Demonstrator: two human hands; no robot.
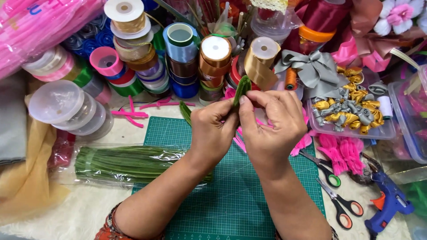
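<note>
Clearly both hands are busy with one small thing: the left hand (212, 131) and the right hand (270, 126) are pressed together above the green cutting mat (231, 195), fingers pinched on a narrow green leaf strip (242, 89) that sticks up between the two thumbs. A thinner green tail (185, 112) trails down to the left of the left hand.

The likeliest slip, as I judge it, is the strip twisting or sliding out of the pinch, since only its lower part is held and the tip stands free. If it drops, it could land among the pink scraps (133, 114) or against the bundle of green stems (129, 163) in its clear wrap and be hard to pick out.

Crowding is the other risk. The ribbon spools (180, 60) stand stacked just beyond the hands, and a wide elbow or wrist swing could topple them across the counter. To the right lie the scissors (338, 202) and the blue glue gun (389, 200), near the right forearm; a careless sweep could catch a blade or the nozzle.
</note>
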